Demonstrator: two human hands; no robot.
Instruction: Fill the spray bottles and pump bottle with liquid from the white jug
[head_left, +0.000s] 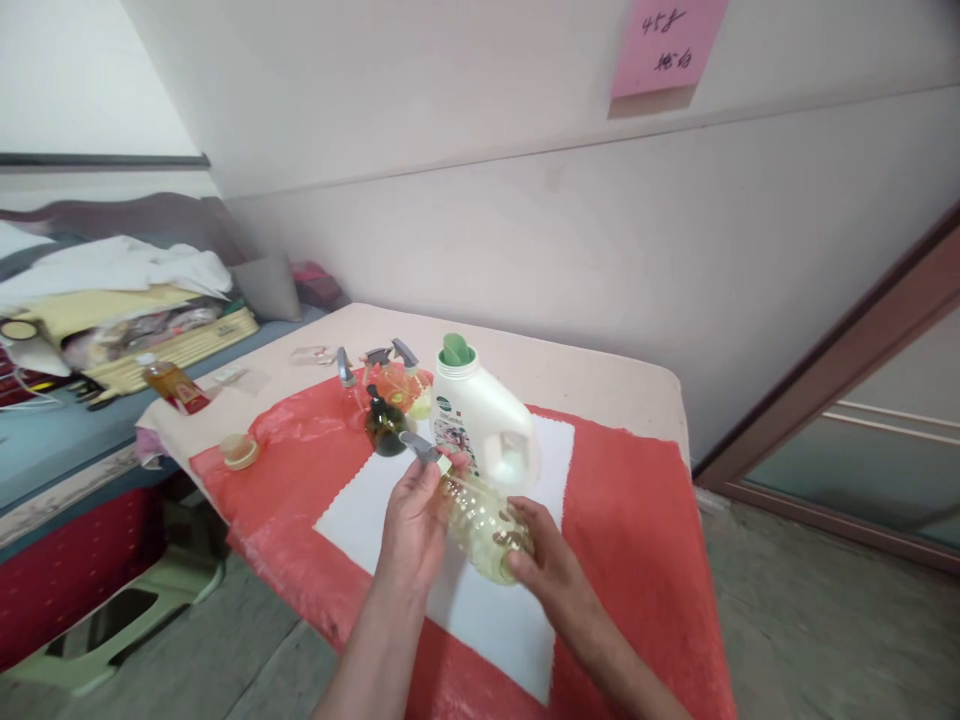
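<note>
A clear yellowish spray bottle [480, 525] with a dimpled body is held tilted over the table, its grey trigger head [420, 447] pointing to the upper left. My left hand [416, 515] is closed around its neck. At the bottle's base, my right hand [544, 555] grips with thumb and fingers. Just behind stands a large white jug [487, 410] with a handle, a label and a green piece [456, 350] in its mouth. Left of the jug are a dark green pump bottle [386, 425] and several spray bottles [386, 380] with grey heads.
A white sheet [360, 510] lies on a red cloth [630, 530] over the table. A round cap [238, 450] and an amber bottle [172, 385] are at the left. A red-covered stool [97, 570] stands beside the table, near a bed [45, 440]. A wall rises behind.
</note>
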